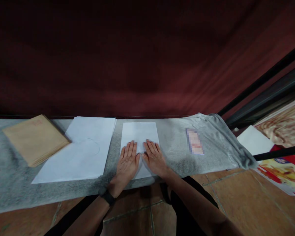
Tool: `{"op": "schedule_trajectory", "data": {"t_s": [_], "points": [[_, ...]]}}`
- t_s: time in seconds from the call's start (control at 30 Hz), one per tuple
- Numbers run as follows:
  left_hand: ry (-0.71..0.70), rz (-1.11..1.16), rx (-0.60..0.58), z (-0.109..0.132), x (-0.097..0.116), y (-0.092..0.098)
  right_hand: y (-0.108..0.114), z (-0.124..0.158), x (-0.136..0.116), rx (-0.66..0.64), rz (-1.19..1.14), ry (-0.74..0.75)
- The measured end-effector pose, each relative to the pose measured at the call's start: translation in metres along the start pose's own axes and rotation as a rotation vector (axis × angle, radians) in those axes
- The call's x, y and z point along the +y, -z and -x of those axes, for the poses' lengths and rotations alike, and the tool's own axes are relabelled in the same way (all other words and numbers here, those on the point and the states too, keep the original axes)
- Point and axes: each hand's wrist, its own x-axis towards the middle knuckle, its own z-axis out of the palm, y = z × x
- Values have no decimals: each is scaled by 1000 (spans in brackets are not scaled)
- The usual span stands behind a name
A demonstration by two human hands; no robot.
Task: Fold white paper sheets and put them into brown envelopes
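Observation:
A white sheet of paper [139, 130], which looks folded into a narrow upright rectangle, lies on the grey cloth in front of me. My left hand [128, 160] rests flat on its left half, fingers stretched forward. On the right half lies my right hand [155, 158], also flat with fingers extended. The thumbs point toward each other with a small gap between them. Both palms cover the paper's middle and part of its lower area. To the left is a stack of larger white sheets [82, 160], apart from my hands.
Brown paper envelopes [36, 139] overlap the left side of the white stack. A small pixelated rectangular item [195, 141] lies on the grey cloth [174, 144] to the right. A dark red curtain [137, 65] hangs behind. Black bars and a colourful printed box [285, 172] are at far right.

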Motion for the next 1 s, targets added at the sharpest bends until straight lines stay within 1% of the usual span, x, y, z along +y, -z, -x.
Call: {"op": "schedule_trajectory", "data": {"t_s": [0.2,0.33,0.4,0.5,0.6,0.7,0.77,0.83,0.9,1.0], "points": [[90,32,45,5,-25,8,9,4,37,11,48,-86],[105,49,41,9,-31,12,11,8,50,-1,45,-132],[108,41,39,2,-29,16,13,2,51,-5,33,-161],[67,29,36,-20,-19,19,16,-20,44,11,-3,-183],[22,25,8,-49,-5,17,13,-48,26,12,-55,-158],[23,2,-75,-67,4,9,2,-68,6,-22,-72,-132],[32,-21,-117,-71,4,4,-6,-72,-1,-34,-63,-126],[38,-39,-123,-68,0,4,-10,-71,-1,-31,-50,-119],[43,-56,-113,-62,-7,8,-8,-66,8,-25,-40,-106],[38,-88,-132,-49,-25,20,2,-53,31,-38,-31,-76]]}}
